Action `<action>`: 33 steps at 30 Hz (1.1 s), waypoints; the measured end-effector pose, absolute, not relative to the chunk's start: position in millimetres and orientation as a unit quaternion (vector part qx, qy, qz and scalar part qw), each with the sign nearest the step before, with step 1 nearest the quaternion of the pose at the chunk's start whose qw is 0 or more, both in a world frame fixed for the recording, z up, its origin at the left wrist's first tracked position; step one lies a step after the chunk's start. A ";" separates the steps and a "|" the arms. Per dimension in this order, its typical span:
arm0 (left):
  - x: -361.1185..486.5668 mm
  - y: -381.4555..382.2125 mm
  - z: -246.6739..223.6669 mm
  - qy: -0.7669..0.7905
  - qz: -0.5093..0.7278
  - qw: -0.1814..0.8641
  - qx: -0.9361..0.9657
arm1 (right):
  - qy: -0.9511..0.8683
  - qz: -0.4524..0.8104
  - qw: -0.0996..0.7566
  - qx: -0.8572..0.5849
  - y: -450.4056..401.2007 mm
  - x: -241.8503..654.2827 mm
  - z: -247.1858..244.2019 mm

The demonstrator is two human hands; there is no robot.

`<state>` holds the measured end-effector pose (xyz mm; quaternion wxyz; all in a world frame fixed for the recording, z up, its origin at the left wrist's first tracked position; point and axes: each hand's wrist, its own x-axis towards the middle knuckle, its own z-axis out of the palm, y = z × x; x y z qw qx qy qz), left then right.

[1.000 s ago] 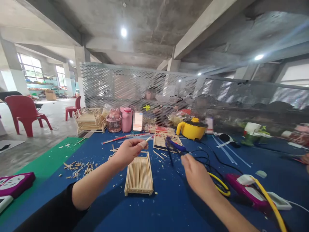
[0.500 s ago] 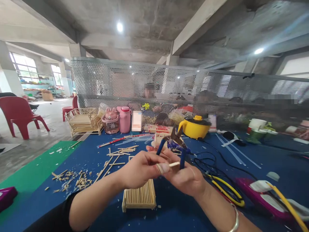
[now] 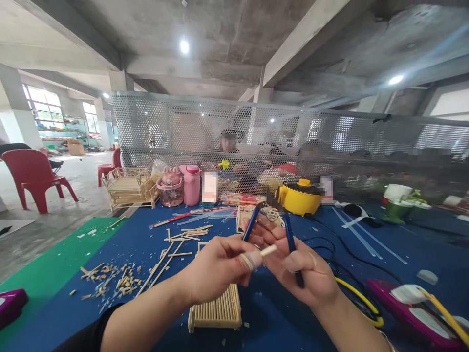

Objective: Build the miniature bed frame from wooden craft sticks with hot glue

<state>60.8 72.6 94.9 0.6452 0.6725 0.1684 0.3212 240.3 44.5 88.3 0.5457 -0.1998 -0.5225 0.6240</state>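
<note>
Tabletop in blue (image 3: 267, 318) spreads around the slatted stick panel (image 3: 216, 308), and perforated metal sheeting (image 3: 164, 122) stands well beyond the panel's far end. A yellow electric pot (image 3: 302, 199) sits past that end, to its right. A second ago the hands were well apart, the left one above the panel and the right one out to its side; now they have met beyond and to the right of it, so stick and tool are handled together. The left hand (image 3: 220, 266) hides some of the slats, thumb and fingers pinched fully together. The right hand (image 3: 308, 269), right of the panel, is half curled, loosely holding blue-handled cutting pliers (image 3: 289, 232); their handles stand wide apart, the head pointing away from the panel. Long wooden sticks (image 3: 156, 268) lie to the panel's left. The left pinch grips a short pale stick (image 3: 269, 251), raised above and right of the panel. Its free end shows between the handles, short of the blades, so I judge no cut is under way. Chopped scraps (image 3: 126, 281) lie left of the panel.
</note>
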 end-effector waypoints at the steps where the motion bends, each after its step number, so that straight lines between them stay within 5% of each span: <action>1: 60.2 73.9 96.2 0.179 0.336 0.646 0.662 | -0.521 0.621 0.553 -0.193 45.5 241.2 89.9; 12: 65.2 54.7 98.8 0.207 0.221 0.642 0.704 | -0.589 0.567 0.465 -0.340 48.3 253.1 72.0; 23: 59.2 62.1 110.2 0.263 0.318 0.596 0.689 | -0.507 0.599 0.552 -0.281 45.0 237.6 86.7; 28: 56.0 87.7 104.5 0.341 0.446 0.524 0.641 | -0.504 0.492 0.584 -0.404 59.8 256.6 83.2; 33: 57.5 103.6 89.0 0.356 0.482 0.449 0.662 | -0.628 0.263 0.430 -0.594 57.6 252.1 71.2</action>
